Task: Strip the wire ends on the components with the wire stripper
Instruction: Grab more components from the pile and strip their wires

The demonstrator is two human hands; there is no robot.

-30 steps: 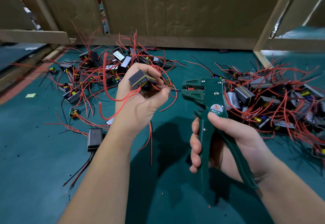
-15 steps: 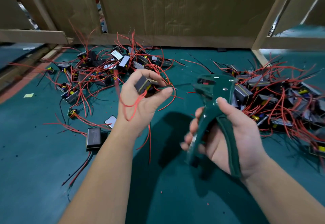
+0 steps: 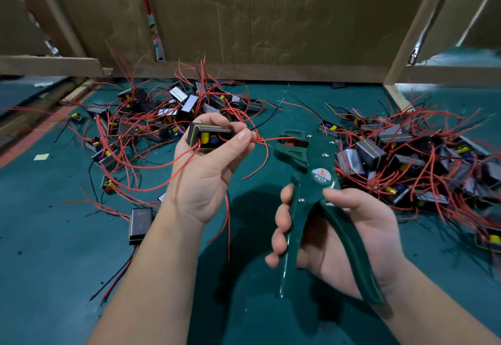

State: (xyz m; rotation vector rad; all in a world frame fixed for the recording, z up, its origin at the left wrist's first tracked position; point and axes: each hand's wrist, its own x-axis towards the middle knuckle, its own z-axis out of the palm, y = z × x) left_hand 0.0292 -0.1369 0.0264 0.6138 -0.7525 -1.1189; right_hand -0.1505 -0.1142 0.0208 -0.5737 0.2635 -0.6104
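- The left grip (image 3: pixel 206 171) clasps a small black component (image 3: pixel 208 134), thumb and forefinger pinching its red wire (image 3: pixel 271 140) just to the right of it.
- The wire's end reaches the head of the green wire stripper (image 3: pixel 321 176), held up near the centre.
- The right grip (image 3: pixel 352 236) curls round both stripper handles, which stand spread apart.
- On the green tabletop (image 3: pixel 54 263) lie two heaps of wired components: the left pile (image 3: pixel 162 109) farther off, the right pile (image 3: pixel 406 155) beside the stripper.
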